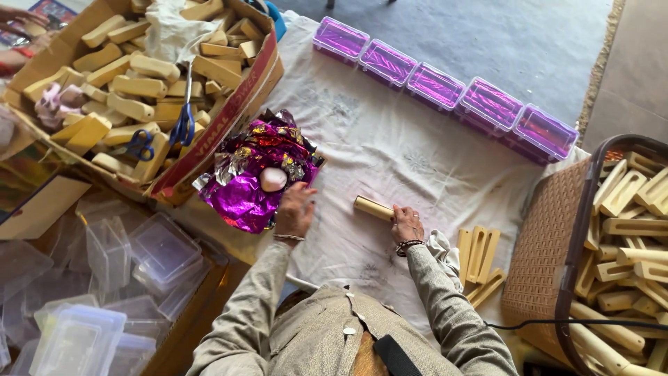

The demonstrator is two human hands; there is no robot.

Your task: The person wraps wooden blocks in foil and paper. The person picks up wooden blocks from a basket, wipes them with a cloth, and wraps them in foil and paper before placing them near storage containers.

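A crumpled heap of shiny magenta foil sheets (pixel 254 177) lay on the white cloth (pixel 390 146) beside a cardboard box (pixel 209 150) of pale wooden blocks with blue-handled scissors (pixel 182 122), a whitish stone (pixel 273 179) resting on top. The left hand (pixel 295 209) lay palm-down at the foil's edge, fingers curled together. Right of it, the right hand (pixel 406 224) pinched a short cream wooden block (pixel 373 207), below a row of purple-lined clear boxes (pixel 445 87).

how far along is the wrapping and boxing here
Done: five clear boxes lined with purple foil sit shut in a row on the cloth. In hand: the right hand holds a wooden block; the left hand rests on the foil sheets. Left: a full carton of blocks and many unfilled boxes.
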